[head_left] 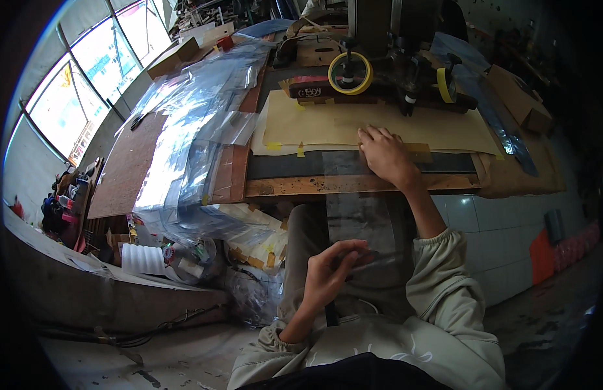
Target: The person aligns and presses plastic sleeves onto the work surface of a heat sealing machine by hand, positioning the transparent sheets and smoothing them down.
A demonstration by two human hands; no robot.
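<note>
A clear plastic sheet hangs over the front edge of the workbench, down across my lap. Its lower end is pinched between the thumb and fingers of my left hand, close to my body. My right hand rests palm down with fingers stretched out, on the upper end of the sheet and the pale yellow board beneath. Bits of yellow tape stick to the board's near edge. Right behind the board stands a dark machine bar, with yellow tape rolls hung on its clamp knobs.
Left of the board lies a wide pile of clear plastic sheets, drooping over the bench edge. A cardboard box stands at the far right. Brown paper covers the right corner. Below left are a white foam roll and scraps.
</note>
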